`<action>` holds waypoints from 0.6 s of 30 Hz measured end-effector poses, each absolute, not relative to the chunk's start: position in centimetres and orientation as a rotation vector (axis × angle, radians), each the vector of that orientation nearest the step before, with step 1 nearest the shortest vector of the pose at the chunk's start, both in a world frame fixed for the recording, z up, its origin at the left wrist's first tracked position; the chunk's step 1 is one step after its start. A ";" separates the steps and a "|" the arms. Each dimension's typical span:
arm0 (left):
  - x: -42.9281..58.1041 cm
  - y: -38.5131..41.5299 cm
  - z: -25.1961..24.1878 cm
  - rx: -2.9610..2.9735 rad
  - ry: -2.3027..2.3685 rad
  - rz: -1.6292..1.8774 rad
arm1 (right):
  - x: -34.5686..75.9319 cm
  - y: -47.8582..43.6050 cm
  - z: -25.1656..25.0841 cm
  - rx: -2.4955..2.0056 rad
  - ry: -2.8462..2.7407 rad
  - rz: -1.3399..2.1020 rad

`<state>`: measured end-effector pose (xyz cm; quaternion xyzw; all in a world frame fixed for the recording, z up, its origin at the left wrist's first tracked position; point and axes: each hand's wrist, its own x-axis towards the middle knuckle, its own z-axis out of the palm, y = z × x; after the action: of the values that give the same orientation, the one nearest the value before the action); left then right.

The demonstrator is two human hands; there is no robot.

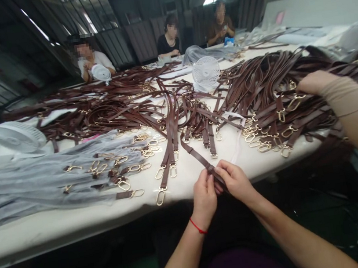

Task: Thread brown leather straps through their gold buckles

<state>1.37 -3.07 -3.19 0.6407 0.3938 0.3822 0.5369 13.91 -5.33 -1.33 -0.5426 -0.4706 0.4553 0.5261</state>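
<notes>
Between my two hands, at the table's front edge, is a dark brown leather strap (198,155). My left hand (204,195) pinches it near a keeper loop, fingers closed. Close beside it, my right hand (236,180) grips the same strap with thumb and fingers. The strap's far end runs up onto the table toward a tangle of straps; its near end is hidden by my hands. Left of my hands, more brown straps (168,146) lie with gold clasps (160,197) near the edge.
Straps in grey plastic sleeves (55,178) cover the table's left. A large strap pile (258,83) lies right, where a co-worker's hand (316,82) reaches in. White fans (206,73) stand on the table (137,217). Several people are at work around it.
</notes>
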 end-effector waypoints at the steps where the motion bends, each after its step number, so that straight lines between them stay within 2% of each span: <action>1: 1.3 -3.0 -3.2 1.546 0.934 0.908 | 14.0 -5.1 -1.2 -1.255 -1.128 1.182; 4: 1.1 -2.8 -3.2 1.580 0.915 0.903 | 14.4 -4.9 -0.7 -1.206 -1.163 1.304; 8: 1.2 -2.8 -2.9 1.566 0.891 0.900 | 14.2 -5.2 -0.5 -1.373 -1.230 0.795; 9: 1.2 -2.8 -2.8 1.578 0.896 0.899 | 14.0 -5.2 -0.7 -1.380 -1.212 0.756; 14: 1.1 -2.8 -2.5 1.711 1.000 0.929 | 13.2 -4.7 -1.6 -1.151 -0.968 1.266; 18: 0.9 -2.1 -2.7 1.572 0.897 0.899 | 13.7 -4.1 -1.6 -1.273 -1.101 1.007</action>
<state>0.87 -2.06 -2.73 0.6589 0.3760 0.3769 0.5314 13.67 -4.10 -1.62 -0.5394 -0.4664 0.4265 0.5565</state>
